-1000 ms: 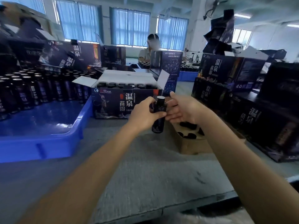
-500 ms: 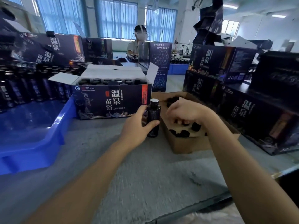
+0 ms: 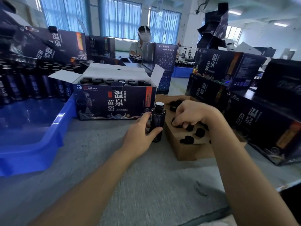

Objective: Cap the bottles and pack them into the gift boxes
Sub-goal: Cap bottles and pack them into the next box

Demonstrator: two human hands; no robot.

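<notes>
Daylight is streaming through tall windows hung with sheer pale-blue curtains along the far wall. A white square pillar is standing to their right, carrying a dark wall-mounted fan. A long fluorescent ceiling light is glowing at the upper right, near a smaller bright window. A grey felt-covered worktable is stretching across the foreground.

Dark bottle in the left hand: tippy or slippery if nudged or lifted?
The bottle is tall and narrow on a small base, so a high push would probably tip it; lying down it would likely roll. Its glossy wall may be slick, so a wrap-round grip like that of the left hand seems apt.
</notes>
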